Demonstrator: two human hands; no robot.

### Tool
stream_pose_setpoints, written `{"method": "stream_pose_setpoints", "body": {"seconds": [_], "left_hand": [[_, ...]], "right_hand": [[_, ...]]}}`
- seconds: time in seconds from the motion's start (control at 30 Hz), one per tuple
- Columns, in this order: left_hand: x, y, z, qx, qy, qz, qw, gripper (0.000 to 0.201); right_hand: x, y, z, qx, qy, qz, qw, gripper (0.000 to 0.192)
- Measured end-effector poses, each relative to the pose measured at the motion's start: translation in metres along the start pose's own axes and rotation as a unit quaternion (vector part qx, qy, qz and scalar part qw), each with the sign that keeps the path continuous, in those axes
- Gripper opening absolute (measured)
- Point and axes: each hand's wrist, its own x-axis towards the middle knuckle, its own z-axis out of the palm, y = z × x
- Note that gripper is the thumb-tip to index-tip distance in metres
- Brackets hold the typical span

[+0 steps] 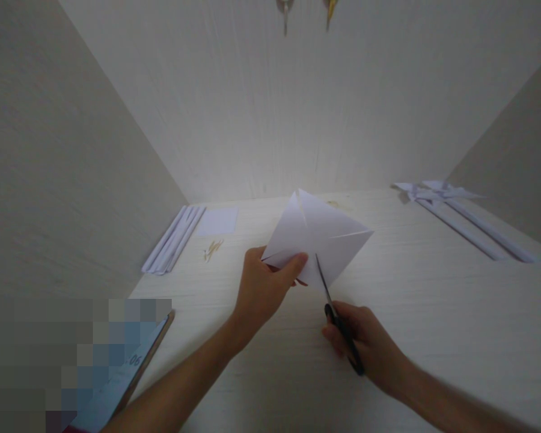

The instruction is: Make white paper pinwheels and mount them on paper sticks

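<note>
Fingers of left hand (264, 288) pinching white paper (318, 237), right hand (365, 346) gripping scissors (338, 319); "06" on phone (135, 361).

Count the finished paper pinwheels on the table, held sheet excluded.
2, both at the table's far right: one pinwheel nearer the middle, the other pinwheel just right of it, heads overlapping, sticks running toward the camera. More may lie out of frame.

Folded paper (318, 237) sits centre above the surface (433, 313). Paper strips (174, 239) lie at ten o'clock, a flat sheet (217, 221) just beside them; pinwheels on sticks (451, 207) at two o'clock; a phone (130, 367) at eight.
</note>
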Motion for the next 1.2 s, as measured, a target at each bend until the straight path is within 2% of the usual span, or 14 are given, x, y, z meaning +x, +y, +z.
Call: {"method": "stream_pose_setpoints", "body": {"seconds": [0.5, 0.77, 1.2], "left_hand": [[0.0010, -0.0003, -0.0005, -0.010, -0.009, -0.010, 1.000, 0.017], [-0.0012, 0.0005, -0.0007, 0.007, -0.032, -0.011, 0.999, 0.021], [-0.0007, -0.0012, 0.0000, 0.001, -0.033, -0.014, 0.999, 0.021]], "right_hand": [[0.0017, -0.0003, 0.0000, 0.004, 0.000, 0.025, 1.000, 0.038], [0.0013, -0.0016, -0.0007, 0.004, 0.004, 0.000, 1.000, 0.036], [0.0012, -0.0032, -0.0008, 0.018, 0.000, 0.028, 0.999, 0.038]]}}
